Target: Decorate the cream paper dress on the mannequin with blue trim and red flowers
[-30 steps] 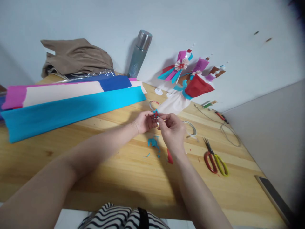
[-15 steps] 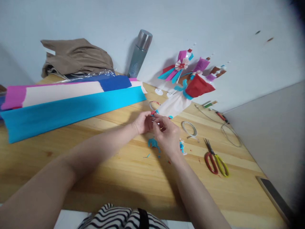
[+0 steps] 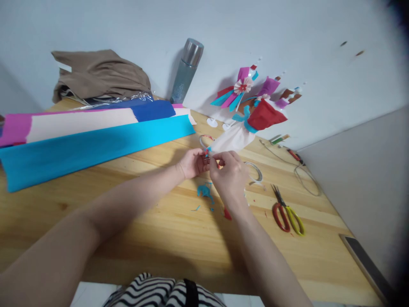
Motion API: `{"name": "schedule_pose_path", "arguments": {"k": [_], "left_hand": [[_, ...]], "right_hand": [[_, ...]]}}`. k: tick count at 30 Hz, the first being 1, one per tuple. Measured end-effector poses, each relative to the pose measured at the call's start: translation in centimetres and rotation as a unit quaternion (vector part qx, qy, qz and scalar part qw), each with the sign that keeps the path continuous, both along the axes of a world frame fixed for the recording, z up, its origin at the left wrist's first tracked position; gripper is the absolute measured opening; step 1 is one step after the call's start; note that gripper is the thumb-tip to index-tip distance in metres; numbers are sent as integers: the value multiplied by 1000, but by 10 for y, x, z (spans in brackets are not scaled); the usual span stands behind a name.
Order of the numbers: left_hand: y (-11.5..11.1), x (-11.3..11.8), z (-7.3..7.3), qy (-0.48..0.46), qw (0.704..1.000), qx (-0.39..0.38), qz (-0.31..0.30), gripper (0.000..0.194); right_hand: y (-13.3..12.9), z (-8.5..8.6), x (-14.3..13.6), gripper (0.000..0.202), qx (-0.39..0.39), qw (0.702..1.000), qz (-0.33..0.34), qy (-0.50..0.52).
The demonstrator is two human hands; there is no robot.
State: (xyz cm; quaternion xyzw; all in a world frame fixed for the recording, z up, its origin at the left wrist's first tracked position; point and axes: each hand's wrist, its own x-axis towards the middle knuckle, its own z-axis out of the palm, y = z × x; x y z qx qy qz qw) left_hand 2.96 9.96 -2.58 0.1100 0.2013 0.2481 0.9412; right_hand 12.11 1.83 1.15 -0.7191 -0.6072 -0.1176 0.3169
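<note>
In the head view my left hand [image 3: 192,163] is closed in a pinch on a small red-and-blue paper piece [image 3: 207,152]. Right beside it, my right hand [image 3: 230,174] pinches too, its fingertips meeting the left ones; what lies between them is too small to make out. Just behind both hands a paper dress with a white skirt [image 3: 232,136], a red top [image 3: 265,115] and a blue bow leans to the right. Blue paper scraps [image 3: 205,192] lie under the hands, and a red scrap [image 3: 227,214] shows by my right wrist.
Scissors [image 3: 287,215] with red and yellow handles and a tape roll [image 3: 255,172] lie to the right. Blue crepe paper [image 3: 99,149] stretches across the left. A flask [image 3: 188,70], a brown cloth [image 3: 102,74] and paper-dressed figures [image 3: 244,86] stand along the wall.
My right hand has shifted slightly right, away from the left hand, still pinching. More of the red-and-blue paper piece shows, and a larger red scrap appears by the right wrist.
</note>
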Motion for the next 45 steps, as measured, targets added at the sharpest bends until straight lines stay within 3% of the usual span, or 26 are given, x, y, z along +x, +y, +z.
{"name": "schedule_pose_path", "arguments": {"k": [9, 17, 45], "left_hand": [[-2, 4, -2, 4, 999, 2, 54, 20], [-3, 3, 2, 20, 998, 2, 63, 22], [-5, 1, 5, 16, 998, -1, 52, 17]], "right_hand": [[11, 3, -6, 24, -67, 989, -107, 73], [14, 5, -12, 22, -65, 983, -118, 126], [18, 8, -12, 19, -90, 983, -124, 103]]}}
